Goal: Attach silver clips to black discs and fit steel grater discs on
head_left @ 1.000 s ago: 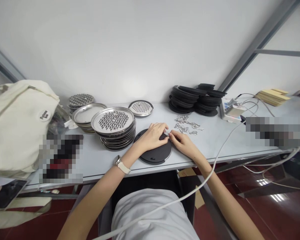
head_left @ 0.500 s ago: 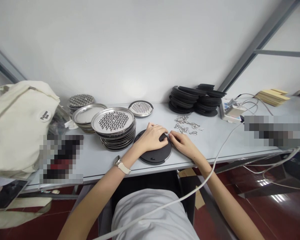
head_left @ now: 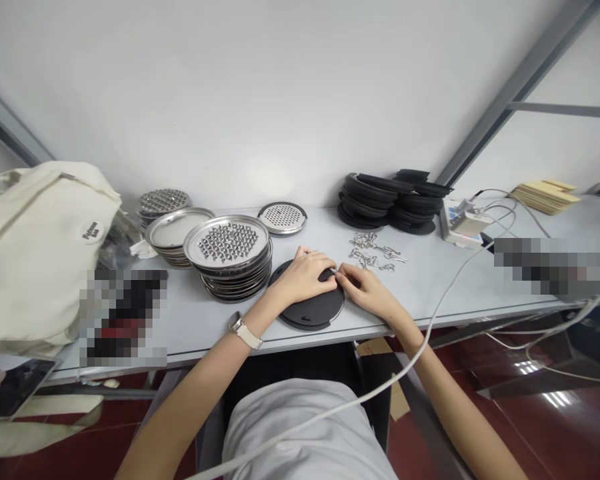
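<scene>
A black round plate [head_left: 314,312] lies near the table's front edge, partly covered by my left hand [head_left: 307,277]. That hand, with a watch on its wrist, is closed over the plate, its thumb bent towards the right rim. Against the same rim my right hand [head_left: 361,288] pinches a small shiny metal clip [head_left: 334,271], mostly hidden by the fingers. Loose metal clips [head_left: 373,250] are scattered just beyond the right hand. To the left stands a stack of round metal grater plates [head_left: 229,245].
Behind are a single perforated grater disc [head_left: 283,217] and stacked black rings [head_left: 367,197]. A power strip [head_left: 463,223] with plugs stands to the right. A white cable [head_left: 433,320] crosses before my right arm. A cream bag [head_left: 40,253] sits far left.
My right hand's fingertips have shifted slightly left with the clip, closer against the plate's rim. My left hand stays in place on the plate.
</scene>
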